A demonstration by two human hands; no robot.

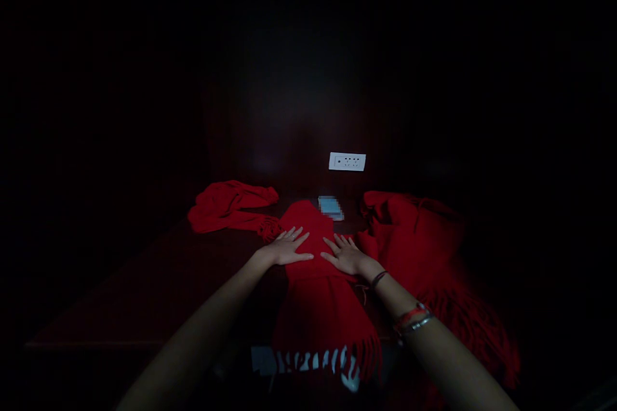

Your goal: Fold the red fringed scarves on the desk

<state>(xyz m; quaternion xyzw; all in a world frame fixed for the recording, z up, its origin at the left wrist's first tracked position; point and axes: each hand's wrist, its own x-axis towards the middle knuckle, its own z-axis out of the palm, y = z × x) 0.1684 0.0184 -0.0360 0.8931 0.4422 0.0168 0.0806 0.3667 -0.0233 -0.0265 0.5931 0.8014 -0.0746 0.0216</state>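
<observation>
A red fringed scarf (318, 308) lies lengthwise on a dark table (159, 282), its fringe hanging over the near edge. My left hand (288, 248) rests flat on the scarf's left side with the fingers spread. My right hand (346, 255) lies flat on its right side, fingers stretched out, with bracelets on the wrist. Both palms press on the cloth and hold nothing.
A second red scarf (231, 205) lies bunched at the back left. A larger red cloth (424, 244) with fringe is heaped at the right. A small pale object (330, 207) sits behind the scarf. A white wall socket (347, 161) is on the dark wall. The room is very dim.
</observation>
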